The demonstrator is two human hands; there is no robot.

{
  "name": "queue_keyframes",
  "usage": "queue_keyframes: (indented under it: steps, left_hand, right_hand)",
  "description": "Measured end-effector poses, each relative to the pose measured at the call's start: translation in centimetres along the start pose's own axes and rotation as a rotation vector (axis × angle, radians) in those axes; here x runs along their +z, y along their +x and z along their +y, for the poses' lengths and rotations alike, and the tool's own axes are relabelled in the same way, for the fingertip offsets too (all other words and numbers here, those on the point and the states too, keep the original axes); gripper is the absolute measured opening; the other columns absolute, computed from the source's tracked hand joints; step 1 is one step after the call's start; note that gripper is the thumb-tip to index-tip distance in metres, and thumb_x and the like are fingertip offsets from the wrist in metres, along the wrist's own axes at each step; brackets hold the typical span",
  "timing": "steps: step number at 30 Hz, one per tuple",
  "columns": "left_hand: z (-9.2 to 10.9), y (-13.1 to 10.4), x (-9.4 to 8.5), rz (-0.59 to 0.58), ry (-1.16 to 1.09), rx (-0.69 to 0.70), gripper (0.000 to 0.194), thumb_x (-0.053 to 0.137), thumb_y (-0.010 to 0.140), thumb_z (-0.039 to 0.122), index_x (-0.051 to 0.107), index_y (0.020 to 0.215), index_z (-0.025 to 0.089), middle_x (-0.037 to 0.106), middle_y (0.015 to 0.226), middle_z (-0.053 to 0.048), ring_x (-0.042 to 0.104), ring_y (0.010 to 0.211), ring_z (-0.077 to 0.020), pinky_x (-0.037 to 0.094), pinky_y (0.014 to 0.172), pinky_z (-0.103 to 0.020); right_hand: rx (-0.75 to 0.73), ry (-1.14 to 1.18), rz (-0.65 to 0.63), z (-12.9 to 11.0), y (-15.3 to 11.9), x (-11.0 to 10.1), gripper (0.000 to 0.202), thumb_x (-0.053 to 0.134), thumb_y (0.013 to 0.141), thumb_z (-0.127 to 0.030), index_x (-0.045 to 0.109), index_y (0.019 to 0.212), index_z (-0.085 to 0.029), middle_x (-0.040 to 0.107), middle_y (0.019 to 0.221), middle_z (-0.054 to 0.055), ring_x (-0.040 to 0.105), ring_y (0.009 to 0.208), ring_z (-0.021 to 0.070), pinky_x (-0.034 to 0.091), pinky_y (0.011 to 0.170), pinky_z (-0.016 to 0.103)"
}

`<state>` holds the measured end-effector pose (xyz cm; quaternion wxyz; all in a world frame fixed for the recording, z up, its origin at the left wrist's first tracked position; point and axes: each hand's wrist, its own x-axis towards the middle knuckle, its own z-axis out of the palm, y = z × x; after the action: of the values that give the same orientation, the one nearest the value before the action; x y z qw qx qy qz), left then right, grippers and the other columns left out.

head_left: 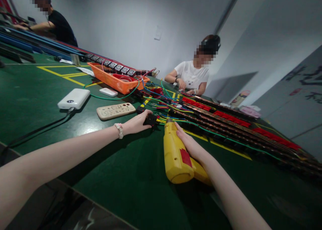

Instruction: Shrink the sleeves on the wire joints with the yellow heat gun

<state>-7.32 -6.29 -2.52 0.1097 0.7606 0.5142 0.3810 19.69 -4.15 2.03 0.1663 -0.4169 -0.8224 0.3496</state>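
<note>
My left hand [136, 123] is closed around a black connector block [150, 120] low over the green table. Yellow and other coloured wires [163, 118] come out of the block's right side. My right hand [188, 143] grips a yellow heat gun [173, 153] along its side, its fingers partly hidden behind the body. The gun's metal nozzle [169, 120] points away from me, close to the yellow wires. Red and black wire ends [161, 106] lie just beyond the connector.
A beige phone-like case [115, 111], a white power bank [74, 99] with a black cable and a small white device [108, 92] lie left. An orange basket [110, 80] stands behind them. Long wire bundles [226, 132] stretch right. Two people work across the table.
</note>
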Motion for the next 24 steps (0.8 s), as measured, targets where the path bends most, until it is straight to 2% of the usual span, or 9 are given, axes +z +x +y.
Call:
queue_keyframes:
  steps: [4,7,10,13,19,24]
  left_hand:
    - [0.4,0.1,-0.4,-0.065,-0.193,0.043,0.045,0.062,0.070,0.027,0.042,0.110,0.018,0.058,0.102,-0.006,0.059,0.088,-0.0191,0.049,0.077,-0.034]
    - [0.7,0.1,-1.0,-0.146,-0.343,0.043,0.041,0.059,0.073,0.026,0.043,0.109,0.017,0.059,0.101,-0.005,0.059,0.086,-0.0171,0.050,0.075,-0.032]
    - [0.9,0.1,-1.5,-0.155,-0.387,0.009,0.040,0.059,0.074,0.027,0.044,0.109,0.017,0.058,0.103,-0.006,0.059,0.087,-0.0168,0.049,0.076,-0.032]
    - [0.7,0.1,-1.5,-0.153,-0.387,0.009,0.039,0.058,0.075,0.027,0.045,0.111,0.018,0.057,0.107,-0.006,0.058,0.092,-0.0173,0.048,0.080,-0.033]
    - [0.3,0.2,-1.3,-0.128,-0.360,0.013,0.040,0.058,0.075,0.026,0.046,0.113,0.018,0.056,0.111,-0.007,0.056,0.098,-0.0184,0.047,0.085,-0.034]
    - [0.2,0.4,-1.2,-0.155,-0.428,-0.008,0.039,0.057,0.076,0.027,0.047,0.112,0.018,0.059,0.109,-0.007,0.057,0.098,-0.0179,0.046,0.087,-0.034]
  right_hand:
    - [-0.025,-0.005,-0.047,-1.2,-0.9,0.8,0.061,0.030,0.085,-0.061,0.015,0.138,-0.036,0.033,0.140,-0.002,0.035,0.125,0.0222,0.020,0.105,0.042]
    - [-0.051,-0.007,-0.076,-2.4,-1.2,1.6,0.061,0.031,0.085,-0.061,0.016,0.138,-0.034,0.040,0.136,0.000,0.037,0.124,0.0236,0.022,0.104,0.043]
    - [-0.064,0.000,-0.103,-3.4,-1.3,2.2,0.062,0.031,0.085,-0.060,0.016,0.139,-0.033,0.047,0.131,0.002,0.040,0.121,0.0245,0.024,0.102,0.044]
    - [-0.064,-0.006,-0.113,-3.8,-1.3,2.4,0.063,0.030,0.085,-0.060,0.015,0.139,-0.032,0.045,0.133,0.002,0.041,0.120,0.0250,0.025,0.101,0.044]
    - [-0.058,-0.061,-0.141,-3.2,-1.1,1.7,0.062,0.029,0.085,-0.060,0.014,0.139,-0.032,0.039,0.137,0.002,0.039,0.122,0.0245,0.023,0.103,0.044]
    - [-0.026,-0.011,-0.075,-1.1,-1.8,-0.3,0.059,0.034,0.085,-0.057,0.022,0.137,-0.032,0.039,0.136,0.000,0.038,0.123,0.0242,0.020,0.105,0.045]
